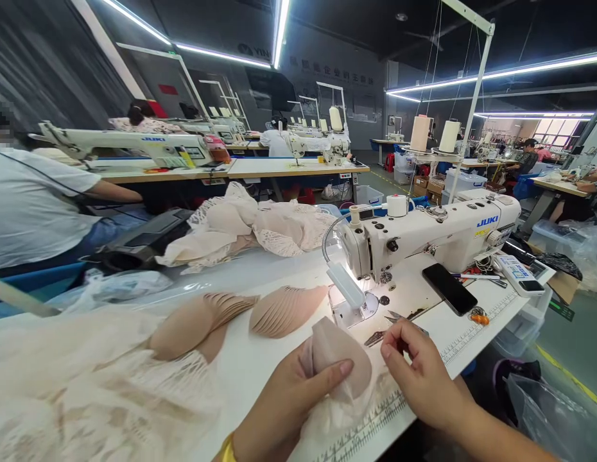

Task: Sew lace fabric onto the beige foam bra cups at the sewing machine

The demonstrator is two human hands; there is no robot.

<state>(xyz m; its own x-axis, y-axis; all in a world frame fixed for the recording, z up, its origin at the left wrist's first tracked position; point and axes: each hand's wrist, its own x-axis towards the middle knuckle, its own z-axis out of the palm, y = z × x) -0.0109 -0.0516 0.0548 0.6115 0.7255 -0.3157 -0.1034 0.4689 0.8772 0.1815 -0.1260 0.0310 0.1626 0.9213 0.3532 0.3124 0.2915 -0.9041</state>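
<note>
Beige pad (pixel 354 362) in hand at the sewing machine (pixel 423 231)

The pad is above the table's front edge, clamped between the left hand's (pixel 296 391) thumb and fingers. Beside it, the right hand (pixel 418 372) has thumb and forefinger nearly together; whether they grip anything, I cannot tell. Stacked pads (pixel 286 312) and lace fabric (pixel 101 385) lie leftward.

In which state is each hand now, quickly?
Left hand: closed, holding a beige cup piece.
Right hand: closed in a pinch; whether it holds anything cannot be told.

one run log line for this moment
left hand: holds beige cup | right hand: beside cup, grip unclear | phone: on sewing table
</note>
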